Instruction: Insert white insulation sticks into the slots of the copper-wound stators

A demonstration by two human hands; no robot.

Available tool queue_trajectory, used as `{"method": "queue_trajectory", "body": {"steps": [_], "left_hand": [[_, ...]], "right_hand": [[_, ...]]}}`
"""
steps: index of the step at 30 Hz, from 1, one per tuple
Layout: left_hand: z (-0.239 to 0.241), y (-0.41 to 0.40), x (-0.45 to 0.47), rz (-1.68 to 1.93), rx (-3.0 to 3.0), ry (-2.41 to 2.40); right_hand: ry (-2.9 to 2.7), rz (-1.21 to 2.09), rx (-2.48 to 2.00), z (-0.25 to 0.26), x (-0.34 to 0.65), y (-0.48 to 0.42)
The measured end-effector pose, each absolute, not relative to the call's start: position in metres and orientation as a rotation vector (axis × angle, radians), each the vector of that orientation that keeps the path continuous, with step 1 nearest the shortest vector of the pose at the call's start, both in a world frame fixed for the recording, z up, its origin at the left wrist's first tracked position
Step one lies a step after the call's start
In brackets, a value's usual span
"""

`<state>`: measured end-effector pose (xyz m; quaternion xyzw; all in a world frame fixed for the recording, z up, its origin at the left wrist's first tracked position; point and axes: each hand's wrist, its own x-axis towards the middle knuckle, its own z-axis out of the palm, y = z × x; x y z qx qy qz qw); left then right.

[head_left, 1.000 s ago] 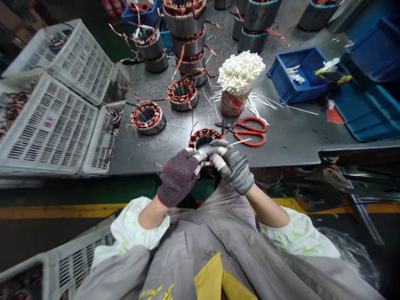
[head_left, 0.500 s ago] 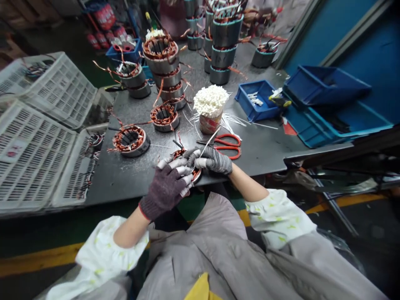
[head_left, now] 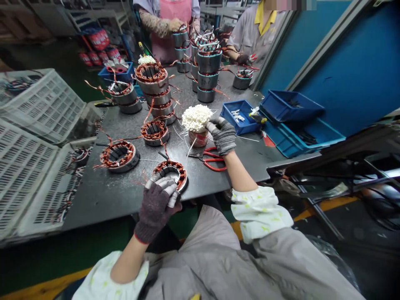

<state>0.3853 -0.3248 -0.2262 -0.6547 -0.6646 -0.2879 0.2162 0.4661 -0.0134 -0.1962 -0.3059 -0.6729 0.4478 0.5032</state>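
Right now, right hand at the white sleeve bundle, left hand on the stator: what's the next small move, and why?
Probably pinch one sleeve off the top of the white sleeve bundle with the right hand: its curled fingers are at the bundle's side, nearer than the red scissors. The left hand holds the stator at the near edge of the table.

The copper-wound stator (head_left: 170, 173) lies flat, bore up; beyond it white tubes (head_left: 196, 118) stand bundled upright.
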Motion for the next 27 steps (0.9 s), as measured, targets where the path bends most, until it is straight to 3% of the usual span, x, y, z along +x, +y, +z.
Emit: {"method": "queue_trajectory", "body": {"steps": [7,17,23,27], "left_hand": [[-0.222,-0.325,0.376,-0.834,-1.826,-1.878],[-0.227,-0.32,0.377,-0.793,-1.764,-1.847],[-0.228,-0.319,0.376,-0.852,-1.773,-1.878],[-0.227,-0.318,0.378,-0.853,-1.772,-1.938]], "right_hand": [[-1.436,1.544,-0.525,-0.197,0.486,-0.024],[-1.552,1.383,-0.454,-0.198,0.483,-0.011],[-1.579,1.013,-0.506,-0.185,0.497,-0.016],[-1.431,1.271,-0.421,-0.183,0.517,-0.061]]}}
